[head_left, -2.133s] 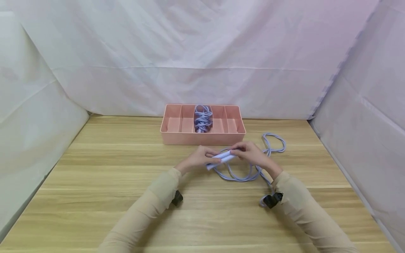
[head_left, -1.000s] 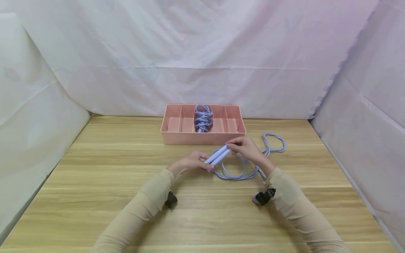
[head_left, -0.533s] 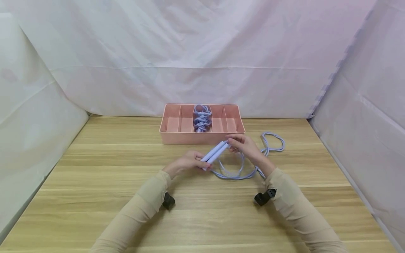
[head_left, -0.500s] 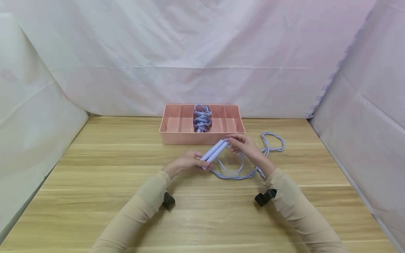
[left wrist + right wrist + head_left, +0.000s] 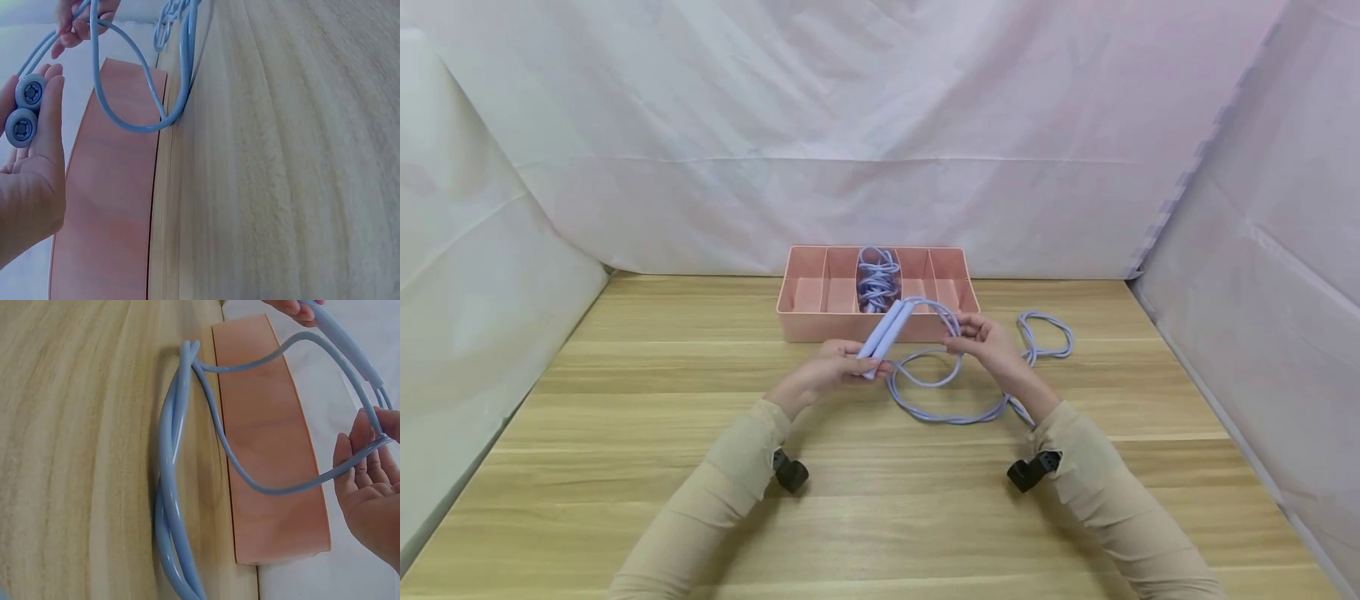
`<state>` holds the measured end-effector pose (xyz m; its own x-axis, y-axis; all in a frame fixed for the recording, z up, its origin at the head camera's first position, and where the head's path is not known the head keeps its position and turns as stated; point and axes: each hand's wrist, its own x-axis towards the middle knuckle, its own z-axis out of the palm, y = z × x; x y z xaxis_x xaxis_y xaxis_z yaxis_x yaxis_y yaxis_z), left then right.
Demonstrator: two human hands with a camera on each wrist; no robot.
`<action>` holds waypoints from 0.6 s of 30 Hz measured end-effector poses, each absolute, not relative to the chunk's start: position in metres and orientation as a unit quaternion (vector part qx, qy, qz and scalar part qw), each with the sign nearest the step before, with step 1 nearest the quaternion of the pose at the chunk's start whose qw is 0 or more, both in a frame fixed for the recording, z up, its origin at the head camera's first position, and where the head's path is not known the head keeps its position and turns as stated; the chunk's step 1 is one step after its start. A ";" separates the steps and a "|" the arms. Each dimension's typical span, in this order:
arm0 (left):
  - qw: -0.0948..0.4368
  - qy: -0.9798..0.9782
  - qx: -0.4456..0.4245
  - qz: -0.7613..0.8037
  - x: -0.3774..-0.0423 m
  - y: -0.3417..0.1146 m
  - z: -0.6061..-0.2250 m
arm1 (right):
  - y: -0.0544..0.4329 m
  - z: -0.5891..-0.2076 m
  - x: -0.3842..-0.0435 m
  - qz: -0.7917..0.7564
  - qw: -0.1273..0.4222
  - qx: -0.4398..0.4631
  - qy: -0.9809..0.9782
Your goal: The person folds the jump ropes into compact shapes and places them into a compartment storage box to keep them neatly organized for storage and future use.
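Observation:
Side by side, the two pale blue handles (image 5: pixel 886 332) of a jump rope rise at a slant from my left hand (image 5: pixel 823 371), which grips their lower ends between thumb and fingers. The round end caps (image 5: pixel 29 92) face the left wrist view. From the top of the handles the cord (image 5: pixel 934 302) arcs over to my right hand (image 5: pixel 996 346), whose thumb and fingers pinch it. In the right wrist view the cord (image 5: pixel 281 489) crosses the fingers of that hand (image 5: pixel 375 512). More of the rope lies looped on the table under both hands.
A pink divided box (image 5: pixel 820 327) stands behind the hands near the white back curtain (image 5: pixel 880 200). Another bundled jump rope (image 5: pixel 878 283) fills its middle compartment. A loose rope loop (image 5: pixel 1048 317) lies on the wooden table (image 5: pixel 910 525), right of the box.
The handles have moved left and up, in front of the box. My right hand has shifted from their upper ends onto the cord, which now arcs between the hands.

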<state>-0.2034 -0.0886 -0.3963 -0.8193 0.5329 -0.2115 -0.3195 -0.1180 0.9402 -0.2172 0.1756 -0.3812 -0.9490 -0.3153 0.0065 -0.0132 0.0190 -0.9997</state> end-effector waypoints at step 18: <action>0.198 0.504 -0.001 0.841 -0.204 -0.092 -0.384 | 0.171 -0.402 -0.207 -0.674 0.133 -0.128 0.716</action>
